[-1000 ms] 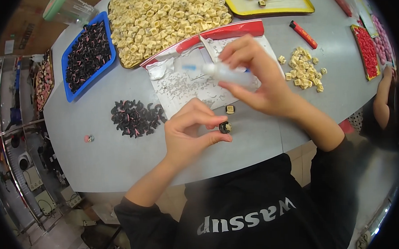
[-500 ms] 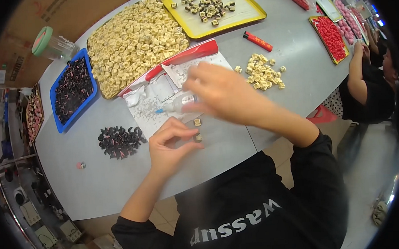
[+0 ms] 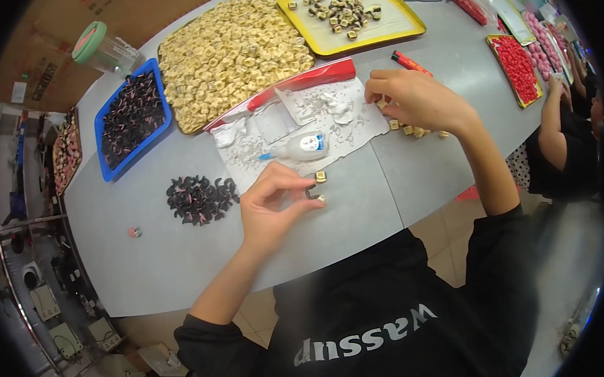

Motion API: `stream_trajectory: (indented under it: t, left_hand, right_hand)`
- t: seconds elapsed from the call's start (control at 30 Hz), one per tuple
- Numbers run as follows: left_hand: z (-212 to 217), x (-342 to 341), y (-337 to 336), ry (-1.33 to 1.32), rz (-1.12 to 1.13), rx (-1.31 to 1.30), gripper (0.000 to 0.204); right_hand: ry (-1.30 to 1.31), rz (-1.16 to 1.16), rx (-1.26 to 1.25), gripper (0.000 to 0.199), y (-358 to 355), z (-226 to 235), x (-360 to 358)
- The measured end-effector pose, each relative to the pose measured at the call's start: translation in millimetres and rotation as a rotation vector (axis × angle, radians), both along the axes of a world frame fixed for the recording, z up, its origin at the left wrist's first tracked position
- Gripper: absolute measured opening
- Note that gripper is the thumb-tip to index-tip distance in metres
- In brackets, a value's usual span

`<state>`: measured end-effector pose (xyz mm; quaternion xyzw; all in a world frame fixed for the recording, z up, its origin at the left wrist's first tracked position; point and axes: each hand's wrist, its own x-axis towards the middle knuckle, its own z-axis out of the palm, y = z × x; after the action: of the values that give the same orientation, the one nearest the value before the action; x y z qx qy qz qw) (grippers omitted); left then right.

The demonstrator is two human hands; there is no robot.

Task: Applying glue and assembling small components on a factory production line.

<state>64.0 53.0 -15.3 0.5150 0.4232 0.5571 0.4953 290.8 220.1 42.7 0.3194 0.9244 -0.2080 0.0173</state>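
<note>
My left hand [image 3: 268, 200] is pinched at the thumb and forefinger, holding a small cream-and-black piece [image 3: 322, 200] just above the table. A similar cream-and-black piece [image 3: 320, 176] sits right beside the forefinger tip. On a sheet of scrap-strewn white paper [image 3: 360, 127] lies a clear squeeze bottle [image 3: 303, 147] with a blue tip pointing left. To the right, my right hand [image 3: 420, 100] reaches down over a small pile of cream cubes [image 3: 415, 131], its fingertips curled round one cube [image 3: 382, 105] at the pile's left edge. The hand partly hides the pile.
Black curved pieces lie heaped [image 3: 200, 199] left of my left hand, with more in a blue tray [image 3: 100, 148]. Behind stand a large tray of cream cubes [image 3: 233, 55] and a yellow tray [image 3: 322, 49]. A red lighter [image 3: 411, 64] lies beyond my right hand. Other people work at far right.
My right hand has put the squeeze bottle down on the paper and moved right to the cream cubes. My left hand keeps its pinch; the whole view has shifted slightly.
</note>
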Motion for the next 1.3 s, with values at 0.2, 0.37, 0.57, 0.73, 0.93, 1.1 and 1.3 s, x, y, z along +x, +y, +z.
stream_trajectory:
  t: [0.2, 0.37, 0.57, 0.73, 0.93, 1.1, 1.3]
  left_hand:
    - [-2, -2, 1, 0.006, 0.111, 0.1, 0.029]
    - [-2, -1, -1, 0.021, 0.257, 0.167, 0.033]
    - [-6, -5, 0, 0.101, 0.325, 0.272, 0.035]
    - [-7, -4, -1, 0.109, 0.308, 0.24, 0.036]
    - [-8, -4, -2, 0.073, 0.272, 0.177, 0.037]
    - [-9, -2, -2, 0.051, 0.264, 0.166, 0.038]
    - [-4, 0, -4, 0.156, 0.31, 0.218, 0.035]
  right_hand:
    - [0.11, -0.03, 0.029, 0.016, 5, 12, -4]
    - [0.813, 0.129, -0.445, 0.014, -31, 12, -49]
    - [0.912, -0.105, -1.107, 0.018, -62, -18, -69]
    - [0.88, -0.167, -1.318, 0.018, -65, -29, -70]
    - [0.895, -0.183, -1.416, 0.018, -65, -34, -69]
    - [0.864, -0.162, -1.462, 0.019, -64, -33, -67]
    - [0.871, -0.154, -1.504, 0.019, -68, -36, -68]
